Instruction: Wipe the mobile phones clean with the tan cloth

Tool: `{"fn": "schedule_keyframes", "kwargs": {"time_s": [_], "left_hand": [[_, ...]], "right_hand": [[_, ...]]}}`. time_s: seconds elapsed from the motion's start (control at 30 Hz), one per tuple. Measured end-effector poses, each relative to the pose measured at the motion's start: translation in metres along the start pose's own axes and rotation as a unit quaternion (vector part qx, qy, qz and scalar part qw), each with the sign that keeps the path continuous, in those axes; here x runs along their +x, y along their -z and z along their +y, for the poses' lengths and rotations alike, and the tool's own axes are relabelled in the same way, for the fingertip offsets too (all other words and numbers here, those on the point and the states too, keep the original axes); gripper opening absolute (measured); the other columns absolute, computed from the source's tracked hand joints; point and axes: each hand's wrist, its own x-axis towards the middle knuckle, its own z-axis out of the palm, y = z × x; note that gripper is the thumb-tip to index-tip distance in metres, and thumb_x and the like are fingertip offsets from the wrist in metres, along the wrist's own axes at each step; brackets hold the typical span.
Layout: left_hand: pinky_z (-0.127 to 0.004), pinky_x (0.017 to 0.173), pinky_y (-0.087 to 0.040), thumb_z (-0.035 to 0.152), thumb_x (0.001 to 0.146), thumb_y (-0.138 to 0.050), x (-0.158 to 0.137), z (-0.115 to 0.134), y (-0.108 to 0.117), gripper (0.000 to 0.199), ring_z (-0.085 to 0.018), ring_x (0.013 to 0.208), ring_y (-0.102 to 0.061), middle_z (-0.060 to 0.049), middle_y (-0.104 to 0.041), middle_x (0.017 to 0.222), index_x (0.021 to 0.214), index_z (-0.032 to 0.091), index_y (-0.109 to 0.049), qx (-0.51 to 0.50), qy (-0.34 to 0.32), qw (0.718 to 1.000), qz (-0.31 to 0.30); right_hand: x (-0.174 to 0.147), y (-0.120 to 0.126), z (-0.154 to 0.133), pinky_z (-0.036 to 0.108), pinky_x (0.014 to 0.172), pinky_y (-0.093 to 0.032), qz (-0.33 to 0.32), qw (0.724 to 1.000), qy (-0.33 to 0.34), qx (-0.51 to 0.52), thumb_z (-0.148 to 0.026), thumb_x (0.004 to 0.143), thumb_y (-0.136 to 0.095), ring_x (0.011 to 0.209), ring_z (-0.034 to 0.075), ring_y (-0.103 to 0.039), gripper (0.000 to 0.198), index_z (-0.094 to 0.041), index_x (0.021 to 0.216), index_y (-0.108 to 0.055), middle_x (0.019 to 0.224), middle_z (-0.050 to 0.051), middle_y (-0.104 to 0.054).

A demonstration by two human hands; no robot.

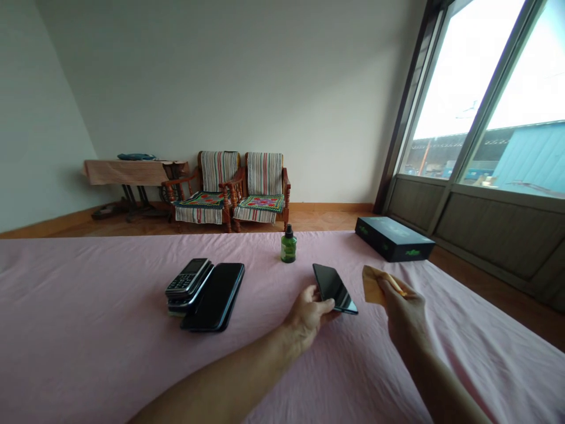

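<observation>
My left hand (311, 315) grips a dark smartphone (333, 287) by its lower end, thumb on the glossy screen, which is tilted up. To the right of it, my right hand (404, 306) is closed on a folded orange-brown cloth (373, 285), pinched between thumb and fingers. Cloth and phone are apart. A small green bottle (288, 247) with a black top stands upright behind the phone. Left of my hands, a keypad phone (189, 277) lies on top of a small stack, beside and partly over larger dark smartphones (216, 297).
Everything rests on a pink sheet (110, 353) over a flat surface. A black box (394, 238) with green marks sits at its far right edge. Beyond are two wooden armchairs (262, 203), a cloth-covered table (132, 172) and a large window (468, 118) on the right.
</observation>
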Motion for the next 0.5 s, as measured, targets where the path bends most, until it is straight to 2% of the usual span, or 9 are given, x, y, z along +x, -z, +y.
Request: {"fn": "schedule_keyframes", "kwargs": {"time_s": [0.07,0.17,0.33,0.4,0.5], "left_hand": [[-0.03,0.081,-0.052,0.008,0.081,-0.067,0.016,-0.01,-0.013,0.025,-0.018,0.089,-0.065,-0.008,-0.064,0.104,0.104,0.012,-0.059,0.007,-0.003,1.0,0.01],[-0.038,0.079,-0.054,0.025,0.092,-0.059,0.03,-0.023,-0.024,0.024,-0.02,0.092,-0.063,-0.008,-0.061,0.111,0.113,0.014,-0.057,0.033,-0.001,0.999,0.025],[-0.041,0.08,-0.054,0.028,0.093,-0.057,0.029,-0.035,-0.02,0.026,-0.021,0.095,-0.063,-0.008,-0.06,0.113,0.115,0.015,-0.057,0.087,-0.012,0.995,0.043],[-0.038,0.079,-0.053,0.022,0.09,-0.062,0.026,-0.035,-0.016,0.023,-0.02,0.091,-0.063,-0.007,-0.063,0.107,0.111,0.013,-0.058,0.106,-0.02,0.993,0.045],[-0.031,0.081,-0.049,0.004,0.074,-0.071,0.024,-0.032,-0.012,0.033,-0.021,0.093,-0.063,-0.006,-0.068,0.098,0.104,0.014,-0.061,0.127,-0.039,0.99,0.052]], "right_hand": [[-0.002,0.0,-0.003,0.026,0.053,-0.04,-0.006,1.0,0.004,-0.005,-0.04,0.064,-0.066,0.059,0.018,-0.057,0.039,-0.01,0.087,-0.072,0.064,0.003,-0.065],[-0.002,0.0,-0.003,0.026,0.054,-0.041,-0.028,0.999,-0.005,-0.031,-0.039,0.065,-0.065,0.06,0.018,-0.057,0.04,-0.01,0.091,-0.072,0.064,0.003,-0.065],[-0.001,0.0,0.007,0.026,0.053,-0.041,-0.096,0.994,0.017,-0.052,-0.037,0.072,-0.061,0.06,0.019,-0.057,0.036,-0.013,0.096,-0.072,0.063,0.001,-0.064],[-0.001,0.0,0.011,0.026,0.052,-0.039,-0.115,0.991,0.029,-0.067,-0.038,0.073,-0.06,0.059,0.018,-0.057,0.034,-0.013,0.094,-0.073,0.062,0.001,-0.064],[-0.002,-0.001,0.013,0.026,0.052,-0.04,-0.129,0.988,0.015,-0.083,-0.039,0.073,-0.06,0.061,0.02,-0.059,0.035,-0.013,0.093,-0.073,0.063,0.002,-0.065]]}}
